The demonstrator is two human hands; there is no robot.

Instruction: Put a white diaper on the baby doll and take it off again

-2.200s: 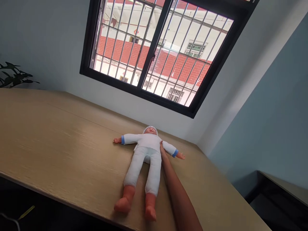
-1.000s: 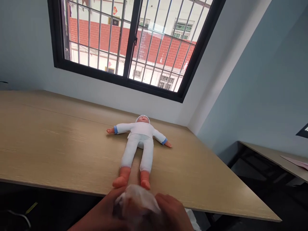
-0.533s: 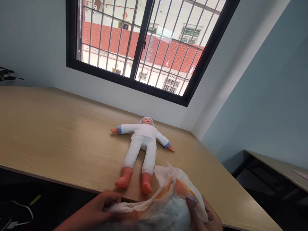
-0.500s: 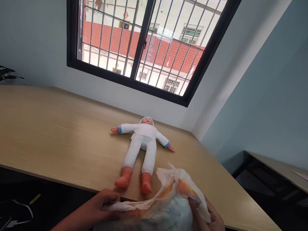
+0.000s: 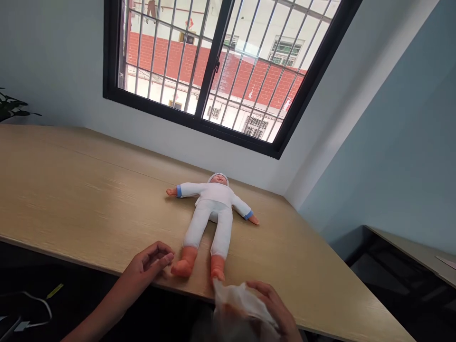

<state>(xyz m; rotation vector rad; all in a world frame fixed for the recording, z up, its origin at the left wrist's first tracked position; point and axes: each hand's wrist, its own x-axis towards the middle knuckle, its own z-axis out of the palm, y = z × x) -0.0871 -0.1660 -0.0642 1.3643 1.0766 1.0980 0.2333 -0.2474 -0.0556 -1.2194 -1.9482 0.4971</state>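
A baby doll [image 5: 214, 194] in a white top and trousers with blue cuffs lies on its back on the wooden table [image 5: 107, 213]. Its bare feet point toward me. My left hand [image 5: 151, 263] hovers at the table's edge beside the doll's foot on the left, fingers loosely curled and apart, with nothing in them. Below the other foot, my right hand [image 5: 276, 306] grips a crumpled diaper [image 5: 240, 304], white with an orange patch. The diaper is blurred, and its lower part runs out of the picture.
A barred window [image 5: 203, 71] is set in the wall behind the table. A second table [image 5: 402, 251] stands at the right. Plant leaves [image 5: 14, 105] show at the far left, and a white cable [image 5: 42, 301] hangs below the table's edge.
My left hand has let go of the diaper and moved up and slightly left. My right hand has shifted left with the diaper, which is now bunched up. The doll lies as before.
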